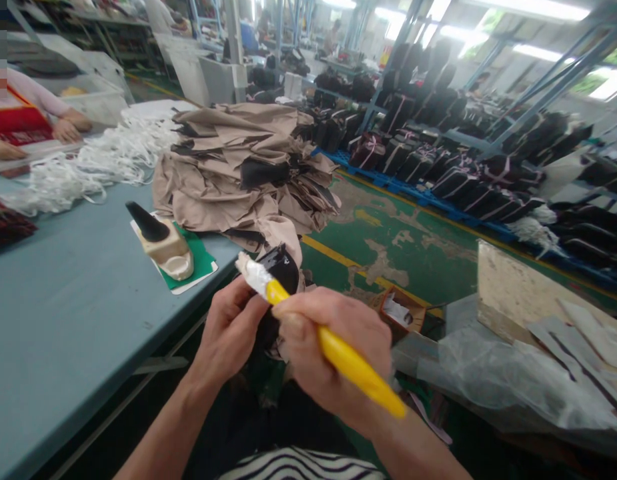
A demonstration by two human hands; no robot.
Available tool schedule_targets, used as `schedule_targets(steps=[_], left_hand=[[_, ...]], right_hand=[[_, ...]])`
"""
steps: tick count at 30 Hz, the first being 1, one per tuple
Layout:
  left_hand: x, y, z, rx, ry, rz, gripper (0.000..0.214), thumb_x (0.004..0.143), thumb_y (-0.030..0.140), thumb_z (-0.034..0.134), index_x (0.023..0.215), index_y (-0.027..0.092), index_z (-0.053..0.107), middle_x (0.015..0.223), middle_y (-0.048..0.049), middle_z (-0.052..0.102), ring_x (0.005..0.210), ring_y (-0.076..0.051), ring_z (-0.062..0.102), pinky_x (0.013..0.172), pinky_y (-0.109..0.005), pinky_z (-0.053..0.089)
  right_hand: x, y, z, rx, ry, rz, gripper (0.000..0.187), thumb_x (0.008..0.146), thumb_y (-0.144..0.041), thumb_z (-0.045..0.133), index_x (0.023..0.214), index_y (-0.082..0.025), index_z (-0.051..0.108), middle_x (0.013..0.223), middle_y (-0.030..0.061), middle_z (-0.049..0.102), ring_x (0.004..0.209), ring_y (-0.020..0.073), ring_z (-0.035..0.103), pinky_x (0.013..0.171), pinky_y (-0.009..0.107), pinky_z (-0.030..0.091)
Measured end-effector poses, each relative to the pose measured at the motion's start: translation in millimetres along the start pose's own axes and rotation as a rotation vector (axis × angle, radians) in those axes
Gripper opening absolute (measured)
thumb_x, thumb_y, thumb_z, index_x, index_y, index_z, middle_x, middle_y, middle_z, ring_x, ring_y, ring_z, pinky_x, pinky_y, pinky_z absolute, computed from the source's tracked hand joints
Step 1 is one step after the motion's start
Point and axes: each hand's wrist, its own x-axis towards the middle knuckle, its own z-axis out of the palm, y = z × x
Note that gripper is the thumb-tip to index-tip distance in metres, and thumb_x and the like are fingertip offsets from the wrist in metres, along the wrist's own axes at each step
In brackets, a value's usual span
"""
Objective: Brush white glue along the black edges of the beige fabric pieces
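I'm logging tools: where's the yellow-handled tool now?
Below the head view's centre, the yellow-handled tool is in the right hand, its whitish tip close to the left hand and the black piece.

Smooth yellow brush handle (359, 369), glossy-edged black piece (285, 270), creased matt tan cloth (213, 200), smooth matt tabletop (63, 307)

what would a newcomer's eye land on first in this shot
Probably the bright yellow-handled tool in the person's right hand, front and centre, its whitish end by the black piece in the left hand. Next, the big heap of tan fabric just beyond the hands, at the table's far end, with a tangle of white strips left of it.
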Motion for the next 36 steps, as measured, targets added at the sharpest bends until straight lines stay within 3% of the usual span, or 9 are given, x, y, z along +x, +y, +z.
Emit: schedule_targets(steps=[2, 5, 9, 12, 17, 23, 26, 33, 36], left_hand=[[2, -4, -4.0, 0.058, 0.014, 0.094, 0.014, 0.075, 0.026, 0.086, 0.082, 0.019, 0.077, 0.075, 0.0004, 0.071, 0.071, -0.019, 0.059, 0.066, -0.024, 0.047], [4, -7, -8.6, -0.001, -0.024, 0.034, 0.024, 0.079, 0.027, 0.084, 0.101, 0.019, 0.082, 0.084, -0.0014, 0.079, 0.072, -0.020, 0.068, 0.072, -0.027, 0.054], [0, -6, -7.0, 0.008, 0.031, 0.048, 0.023, 0.074, 0.028, 0.087, 0.095, 0.018, 0.084, 0.081, -0.0023, 0.081, 0.076, -0.022, 0.072, 0.075, -0.026, 0.056], [-5, -5, -3.0, 0.021, 0.032, 0.007, 0.027, 0.073, 0.030, 0.088, 0.097, 0.018, 0.084, 0.080, -0.0023, 0.081, 0.073, -0.021, 0.072, 0.071, -0.025, 0.056], [-9, -9, 0.0, -0.036, 0.065, -0.087, 0.030, 0.069, 0.034, 0.091, 0.093, 0.018, 0.083, 0.071, -0.0007, 0.078, 0.057, -0.018, 0.066, 0.056, -0.023, 0.053], [-8, -15, 2.8, -0.020, 0.055, -0.038, 0.034, 0.073, 0.027, 0.088, 0.106, 0.019, 0.086, 0.079, -0.0020, 0.082, 0.068, -0.020, 0.072, 0.072, -0.026, 0.058], [-8, -18, 3.8, -0.039, 0.043, -0.070, 0.039, 0.075, 0.029, 0.087, 0.112, 0.019, 0.084, 0.080, -0.0020, 0.082, 0.065, -0.020, 0.072, 0.067, -0.026, 0.057], [-8, -25, 3.7, -0.052, 0.093, -0.063, 0.034, 0.072, 0.027, 0.089, 0.106, 0.020, 0.086, 0.078, -0.0021, 0.083, 0.070, -0.022, 0.074, 0.064, -0.025, 0.056], [-9, -28, 3.4, -0.086, 0.118, -0.078, 0.028, 0.072, 0.025, 0.088, 0.100, 0.021, 0.086, 0.078, -0.0003, 0.083, 0.067, -0.019, 0.073, 0.065, -0.023, 0.057]], right_hand=[[0, 7, -8, 0.062, 0.117, 0.150, 0.012, 0.106, -0.027, 0.059, 0.098, -0.025, 0.068, 0.070, -0.0042, 0.072, 0.056, 0.0115, 0.068, 0.059, 0.025, 0.058], [-1, 19, -11, 0.303, 0.273, 0.357, 0.021, 0.105, -0.036, 0.062, 0.091, -0.023, 0.070, 0.058, -0.0066, 0.063, 0.044, 0.0088, 0.057, 0.046, 0.021, 0.049], [-3, 31, 3, 0.598, 0.251, 0.666, 0.036, 0.101, -0.050, 0.064, 0.081, -0.021, 0.065, 0.048, -0.0075, 0.056, 0.035, 0.0076, 0.047, 0.036, 0.018, 0.038], [-4, 45, 12, 0.614, 0.231, 0.801, 0.040, 0.095, -0.055, 0.069, 0.079, -0.019, 0.065, 0.045, -0.0066, 0.057, 0.035, 0.0079, 0.048, 0.035, 0.017, 0.037], [-7, 55, 6, 0.545, 0.343, 0.822, 0.037, 0.091, -0.052, 0.074, 0.080, -0.019, 0.066, 0.045, -0.0080, 0.054, 0.037, 0.0080, 0.049, 0.037, 0.017, 0.040], [-14, 48, 9, 0.602, 0.242, 0.846, 0.038, 0.093, -0.053, 0.072, 0.079, -0.018, 0.065, 0.045, -0.0072, 0.056, 0.034, 0.0074, 0.046, 0.035, 0.017, 0.038], [-15, 53, 8, 0.554, 0.301, 0.866, 0.039, 0.090, -0.054, 0.075, 0.077, -0.018, 0.065, 0.045, -0.0073, 0.056, 0.034, 0.0073, 0.047, 0.036, 0.017, 0.039], [-18, 59, 9, 0.595, 0.209, 0.873, 0.038, 0.090, -0.053, 0.073, 0.078, -0.019, 0.064, 0.044, -0.0071, 0.056, 0.034, 0.0082, 0.047, 0.035, 0.018, 0.038], [-20, 72, 8, 0.583, 0.264, 0.869, 0.038, 0.092, -0.053, 0.072, 0.077, -0.019, 0.064, 0.045, -0.0082, 0.054, 0.034, 0.0078, 0.046, 0.036, 0.018, 0.038]])
